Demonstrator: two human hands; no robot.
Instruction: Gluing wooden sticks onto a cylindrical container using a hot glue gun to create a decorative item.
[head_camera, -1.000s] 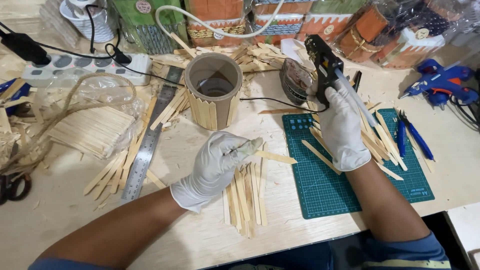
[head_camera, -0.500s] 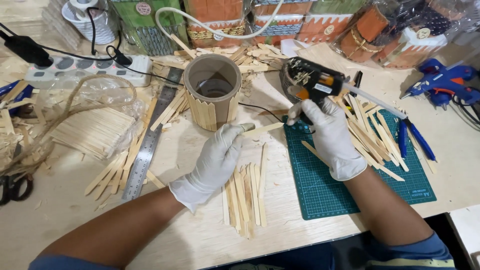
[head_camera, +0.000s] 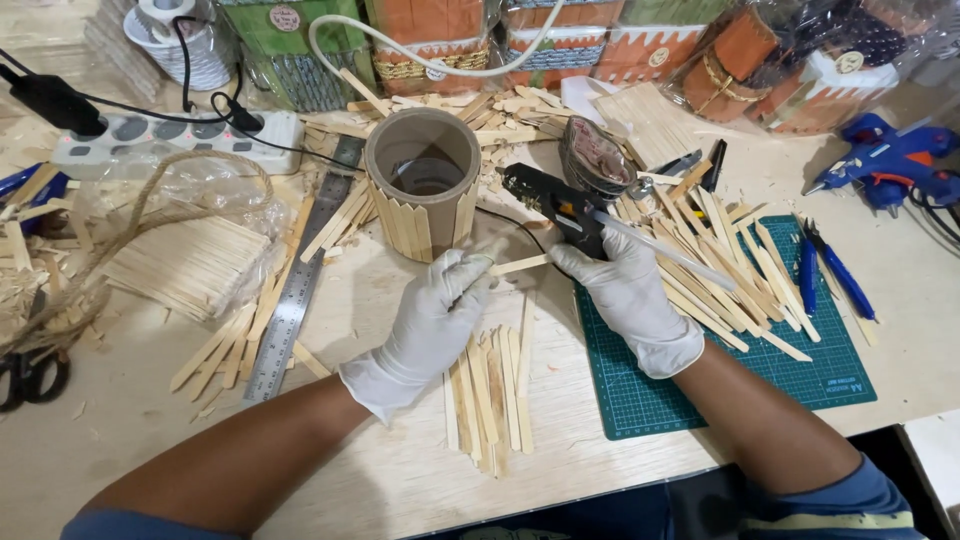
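Head view: left hand (head_camera: 432, 318) pinches stick (head_camera: 520, 264); right hand (head_camera: 625, 295) grips glue gun (head_camera: 555, 205) (cylinder (head_camera: 422, 185) just beyond).

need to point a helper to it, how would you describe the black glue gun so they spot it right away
Start at the green cutting mat on the right of the wooden table; at its upper left corner the gloved right hand grips the black glue gun. Its nozzle points left toward the cardboard cylinder, with a clear glue stick trailing from the back. The other glue gun, far right, is blue and lies unheld.
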